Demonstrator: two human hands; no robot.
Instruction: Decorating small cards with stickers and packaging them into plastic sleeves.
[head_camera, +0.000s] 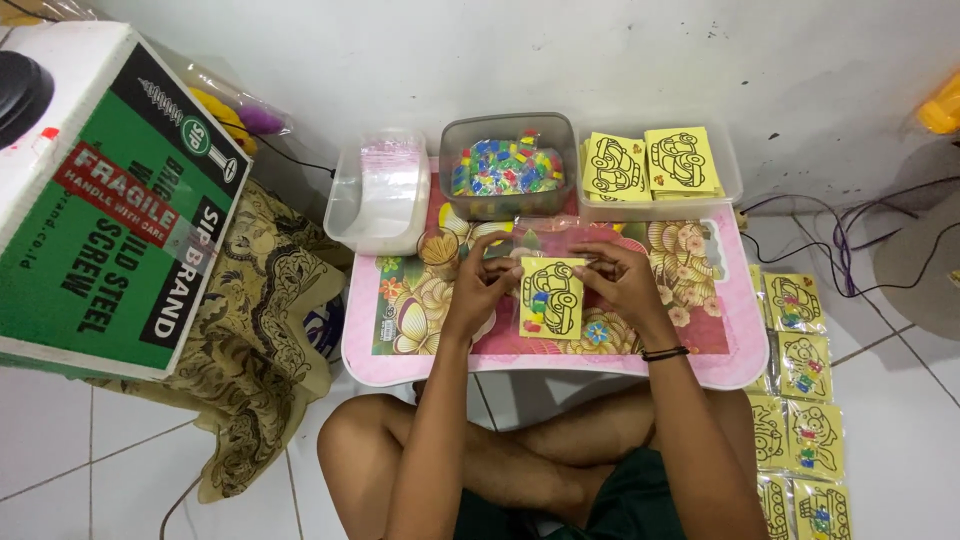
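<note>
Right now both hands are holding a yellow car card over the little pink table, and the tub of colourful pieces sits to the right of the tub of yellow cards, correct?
Not quite. In the head view the tub of colourful pieces sits left of the tub of yellow cards. The rest holds: left hand and right hand hold the yellow car card over the pink table.

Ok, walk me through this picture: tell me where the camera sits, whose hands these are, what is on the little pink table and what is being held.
The camera is worn on a person's head and looks down, so you see their own arms and crossed legs. The left hand and right hand together hold a yellow card with a car outline, apparently inside a clear bag, over a low pink table. At the table's far edge stand three clear tubs: one with clear plastic bags, one with small colourful packets, one with more yellow cards. Bagged cards lie in a column on the floor to the right. A green and white cardboard box sits to the left.
</note>
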